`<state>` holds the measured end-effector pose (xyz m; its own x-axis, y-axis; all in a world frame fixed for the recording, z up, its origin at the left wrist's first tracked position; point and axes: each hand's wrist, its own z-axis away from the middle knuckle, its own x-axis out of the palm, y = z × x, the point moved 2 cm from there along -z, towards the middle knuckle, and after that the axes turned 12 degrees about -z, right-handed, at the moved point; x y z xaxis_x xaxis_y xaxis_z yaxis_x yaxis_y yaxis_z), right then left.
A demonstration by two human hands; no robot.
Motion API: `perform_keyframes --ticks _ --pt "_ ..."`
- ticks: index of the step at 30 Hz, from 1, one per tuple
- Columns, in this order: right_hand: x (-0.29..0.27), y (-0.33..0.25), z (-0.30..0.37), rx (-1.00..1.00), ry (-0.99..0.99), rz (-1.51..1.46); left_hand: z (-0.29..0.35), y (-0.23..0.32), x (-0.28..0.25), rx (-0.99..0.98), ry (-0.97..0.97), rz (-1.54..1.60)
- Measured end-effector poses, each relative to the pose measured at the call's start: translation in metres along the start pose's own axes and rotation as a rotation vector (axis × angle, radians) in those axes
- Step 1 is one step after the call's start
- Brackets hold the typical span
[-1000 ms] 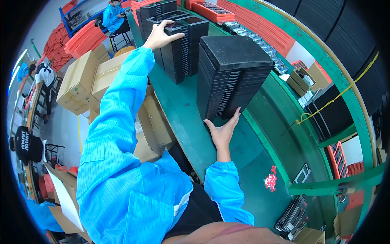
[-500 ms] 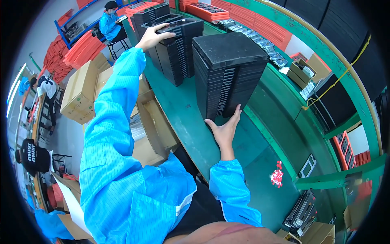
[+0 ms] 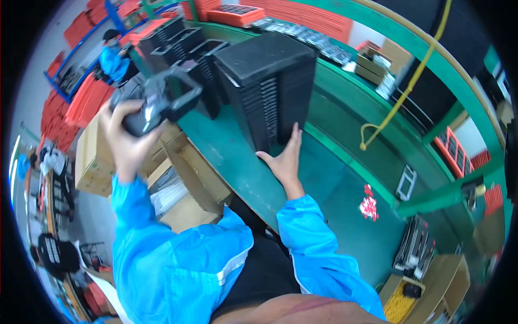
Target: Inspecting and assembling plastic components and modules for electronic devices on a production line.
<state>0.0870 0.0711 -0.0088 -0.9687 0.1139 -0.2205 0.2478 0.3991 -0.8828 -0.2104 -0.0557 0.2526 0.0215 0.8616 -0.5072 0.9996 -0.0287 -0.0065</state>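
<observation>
My left hand (image 3: 127, 137) is closed on a black plastic frame (image 3: 186, 97), raised over the table's left edge; motion blurs both, so whether it is one piece or more is unclear. A tall stack of black plastic trays (image 3: 270, 81) stands upright on the green table (image 3: 237, 173). At the stack's lower near edge is my right hand (image 3: 284, 164), thumb and fingers spread apart against it. Behind the raised frame, further black tray stacks (image 3: 208, 62) stand toward the far left of the table.
Open cardboard boxes (image 3: 202, 178) sit beside the table's left edge. Small red-and-white pieces (image 3: 368, 208) lie on the right part of the tabletop. A yellow cord (image 3: 402, 100) hangs at the right. Another person in blue (image 3: 114, 62) sits at the far left.
My left hand has lifted the black frame off the far stack and brought it left and nearer. My right hand stays at the base of the near stack. The view has shifted.
</observation>
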Motion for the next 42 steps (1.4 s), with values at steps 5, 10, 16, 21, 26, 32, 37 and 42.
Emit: perform_keyframes --ticks 5,10,16,21,26,32,37,42 --pt "0.004 -0.002 -0.006 0.097 -0.016 0.0 0.093 -0.033 -0.021 -0.565 -0.274 0.864" --pt "0.001 -0.002 -0.01 0.042 -0.036 0.135 0.152 -0.034 0.032 -0.757 -0.52 1.177" --pt "-0.004 0.004 -0.013 0.059 -0.067 0.239 0.174 -0.04 0.087 -0.482 -0.619 1.06" --pt "0.01 0.011 -0.012 -0.091 -0.059 0.212 0.163 -0.034 0.09 -0.23 -0.641 1.041" --pt "0.041 0.021 -0.051 -0.107 -0.135 0.187 0.162 -0.037 0.093 -0.167 -0.617 1.011" --pt "0.093 0.025 -0.082 -0.115 -0.163 0.167 0.168 -0.031 0.077 -0.21 -0.605 0.984" --pt "0.099 0.029 -0.105 0.073 -0.163 0.089 0.167 -0.011 0.075 -0.181 -0.6 0.872" --pt "0.062 0.06 -0.117 -0.161 -0.202 -0.093 0.163 0.029 0.063 -0.125 -0.561 0.817"
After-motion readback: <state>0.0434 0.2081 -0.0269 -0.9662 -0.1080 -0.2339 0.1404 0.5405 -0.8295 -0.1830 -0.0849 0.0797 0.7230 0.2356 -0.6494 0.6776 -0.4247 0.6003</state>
